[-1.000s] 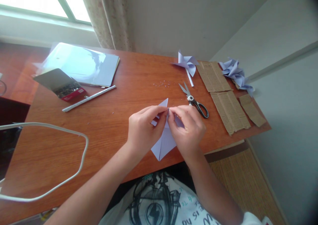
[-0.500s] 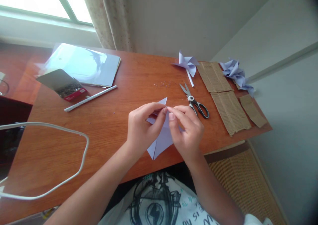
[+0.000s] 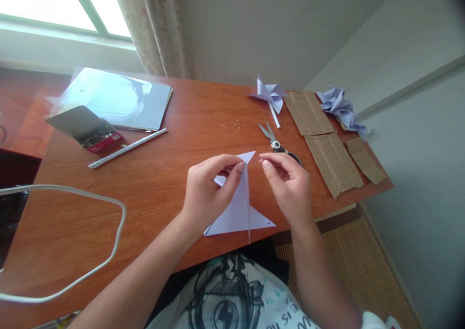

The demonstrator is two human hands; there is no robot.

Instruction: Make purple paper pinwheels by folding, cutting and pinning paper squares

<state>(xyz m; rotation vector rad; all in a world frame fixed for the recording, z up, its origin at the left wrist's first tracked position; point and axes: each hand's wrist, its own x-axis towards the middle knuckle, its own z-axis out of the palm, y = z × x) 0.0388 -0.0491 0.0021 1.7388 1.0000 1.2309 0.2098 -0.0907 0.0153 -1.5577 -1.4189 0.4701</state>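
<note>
Lilac paper (image 3: 238, 212), folded into a pointed shape, is being held at the near edge of the wooden bench (image 3: 163, 183), its upper tip raised. The left hand (image 3: 207, 193) is being kept on it with the fingers (image 3: 236, 170) pinched together on the upper fold, apparently so that the layers are being kept aligned. The right hand (image 3: 288, 186) is being held just beside the tip, thumb and forefinger drawn together; whether the paper is being touched cannot be told. Scissors (image 3: 278, 144) are lying behind that hand, partly hidden. A red box (image 3: 92, 134) with its lid raised is showing a dark mass of small metal pieces, too small to be identified. A paper pinwheel (image 3: 269, 94), corrugated card strips (image 3: 323, 135), a rolled paper stick (image 3: 127, 148) and a white cable (image 3: 72, 242) are also lying on the bench
</note>
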